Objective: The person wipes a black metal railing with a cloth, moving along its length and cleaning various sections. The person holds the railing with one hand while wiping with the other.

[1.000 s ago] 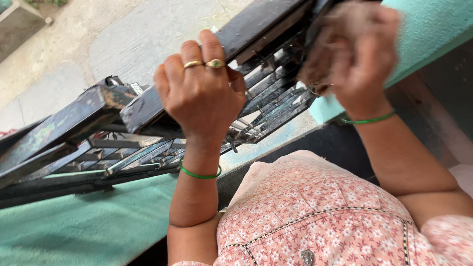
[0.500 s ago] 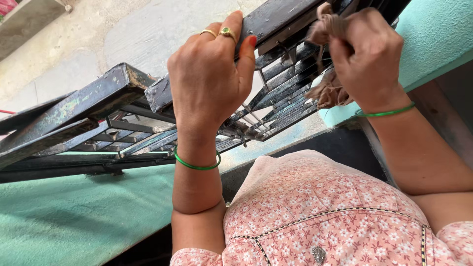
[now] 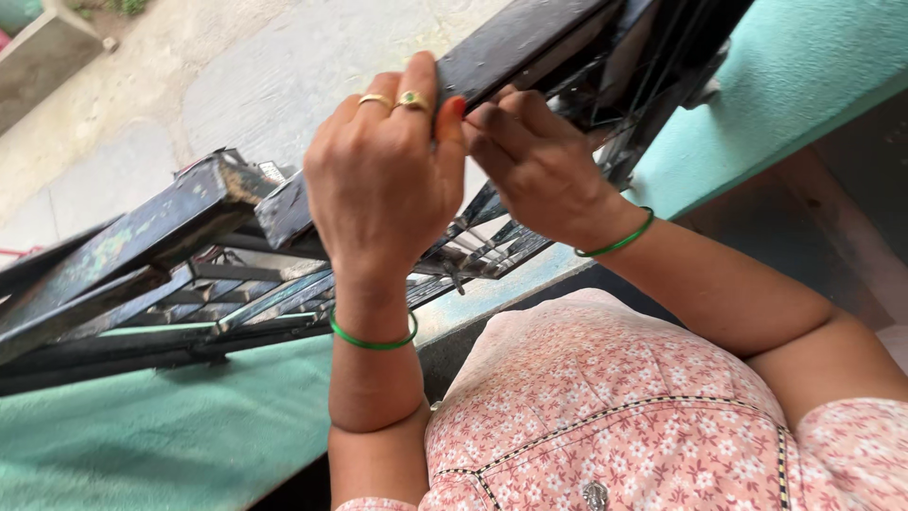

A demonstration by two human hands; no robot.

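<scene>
On the black window grille (image 3: 161, 222) our left hand (image 3: 383, 185) grips a bar, while our right hand (image 3: 539, 166) pinches closed just beside it.

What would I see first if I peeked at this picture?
Two hands meet in the middle: the left hand, with two gold rings, grips a black metal window frame, and the right hand touches the frame beside it. Green bangles circle both wrists, and a pink flowered top fills the bottom.
</scene>
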